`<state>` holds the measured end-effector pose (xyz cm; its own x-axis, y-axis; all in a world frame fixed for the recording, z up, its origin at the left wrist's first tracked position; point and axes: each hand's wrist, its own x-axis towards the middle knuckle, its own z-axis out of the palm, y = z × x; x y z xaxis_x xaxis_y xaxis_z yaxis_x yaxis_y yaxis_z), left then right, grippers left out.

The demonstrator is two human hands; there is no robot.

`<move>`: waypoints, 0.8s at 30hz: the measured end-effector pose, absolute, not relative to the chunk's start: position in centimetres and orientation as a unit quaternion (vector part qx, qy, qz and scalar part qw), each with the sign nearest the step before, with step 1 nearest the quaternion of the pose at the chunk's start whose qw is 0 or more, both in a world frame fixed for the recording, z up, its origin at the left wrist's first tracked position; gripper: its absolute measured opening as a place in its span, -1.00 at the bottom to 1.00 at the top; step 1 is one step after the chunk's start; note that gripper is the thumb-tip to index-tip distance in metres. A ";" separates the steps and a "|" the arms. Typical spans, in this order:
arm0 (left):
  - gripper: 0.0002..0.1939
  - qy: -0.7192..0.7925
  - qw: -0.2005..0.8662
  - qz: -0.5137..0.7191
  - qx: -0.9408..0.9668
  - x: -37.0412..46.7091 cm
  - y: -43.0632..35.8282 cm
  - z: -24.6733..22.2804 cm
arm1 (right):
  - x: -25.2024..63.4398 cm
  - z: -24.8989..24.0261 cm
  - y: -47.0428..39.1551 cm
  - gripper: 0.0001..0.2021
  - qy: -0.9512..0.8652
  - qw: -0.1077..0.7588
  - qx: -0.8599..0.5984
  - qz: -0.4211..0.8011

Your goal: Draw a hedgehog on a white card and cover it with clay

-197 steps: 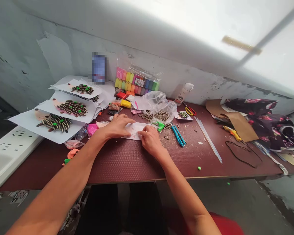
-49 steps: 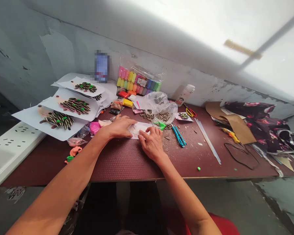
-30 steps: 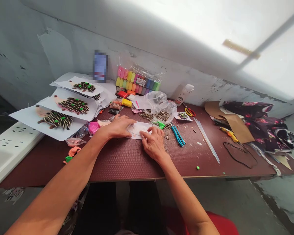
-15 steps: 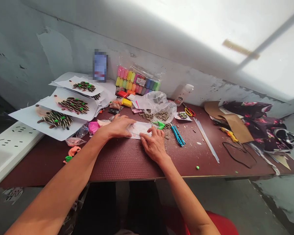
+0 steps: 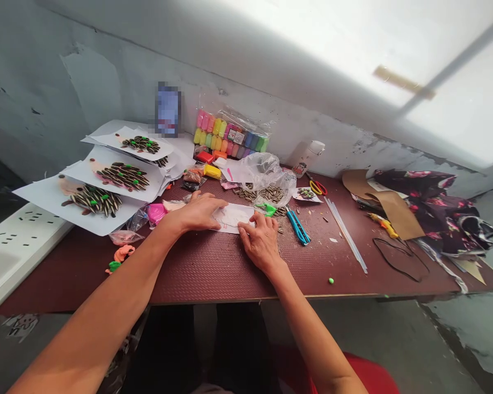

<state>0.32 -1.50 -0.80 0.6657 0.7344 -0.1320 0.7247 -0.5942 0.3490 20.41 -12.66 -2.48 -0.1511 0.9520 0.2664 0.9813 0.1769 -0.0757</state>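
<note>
A small white sheet of paper [image 5: 232, 219] with faint drawn lines and a few red marks lies on the dark red table in front of me. My left hand [image 5: 199, 212] grips its left end, the thumb along the edge. At the right end my right hand [image 5: 261, 238] has its thumb and forefinger closed on the paper, the other fingers curled. Just beyond the right fingers lies a bright green lump of clay [image 5: 268, 208]. Striped sunflower seeds [image 5: 271, 193] are heaped behind the sheet, partly under a clear plastic bag [image 5: 265, 168].
Hedgehog pictures made with seeds [image 5: 101, 205] are stacked at the left, beside a white power strip [image 5: 20, 235]. Coloured clay packs [image 5: 230, 135] lean on the wall. A blue cutter [image 5: 298, 225], scissors [image 5: 317, 186], glue sticks [image 5: 347, 235] and a yellow glue gun [image 5: 384, 225] lie rightward.
My right thumb and forefinger have shifted slightly right along the paper, uncovering more of it. My left hand has stayed in place.
</note>
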 end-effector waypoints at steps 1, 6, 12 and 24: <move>-0.25 0.409 0.187 0.012 0.893 0.3 -1.5 -0.8 | 20.4 -2.5 -12.7 -0.70 -0.756 0.129 -0.640 -0.057; -0.26 0.401 0.185 0.011 0.897 0.3 -1.5 -0.7 | 20.3 -2.5 -12.9 -0.69 -0.764 0.134 -0.629 -0.059; -0.26 0.406 0.192 0.008 0.893 0.3 -1.3 -0.9 | 20.8 -3.1 -12.9 -0.72 -0.745 0.176 -0.639 -0.076; -0.27 0.402 0.189 0.016 0.896 0.2 -1.1 -1.2 | 20.9 -2.9 -12.8 -0.58 -0.738 0.128 -0.661 -0.037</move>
